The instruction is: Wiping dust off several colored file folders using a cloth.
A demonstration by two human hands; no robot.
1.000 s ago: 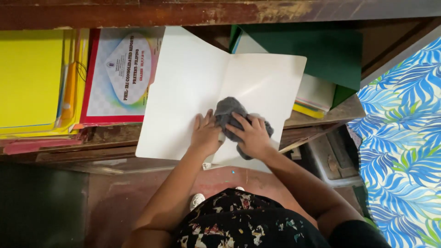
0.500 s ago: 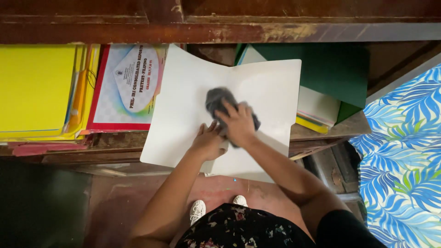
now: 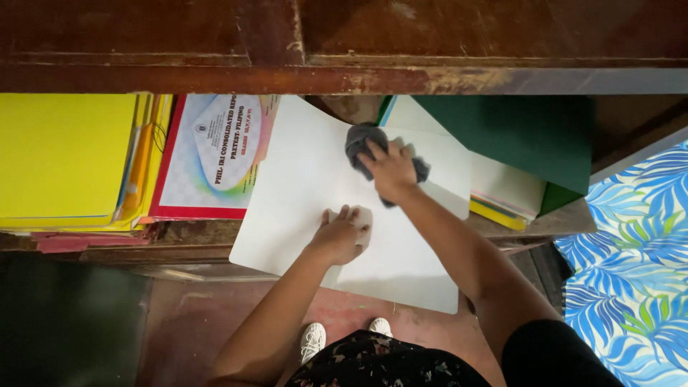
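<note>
Nearest: your shoes (image 3: 313, 341) on the reddish floor (image 3: 179, 322), below the near edge of the white folder (image 3: 301, 186). The folder lies open on the wooden shelf (image 3: 201, 233), near half overhanging the shelf lip. Left hand (image 3: 341, 235) is flat on the folder, fingers together, pressing just near of its middle. Right hand (image 3: 390, 170) is closed around a grey cloth (image 3: 362, 143), pinning it to the folder's far-right part.

Advice: keep the left palm weighted over the supported part, since the overhang looks likely to tip. Wipe with short strokes away from that hand.

Left of the folder: a red-bordered printed report cover (image 3: 208, 158), then a yellow folder stack (image 3: 72, 161). Right of it: a green folder (image 3: 516, 136) over more papers.

Hidden: the folder's far edge runs under the upper shelf board (image 3: 344, 43); most of the cloth sits under your fingers.
</note>
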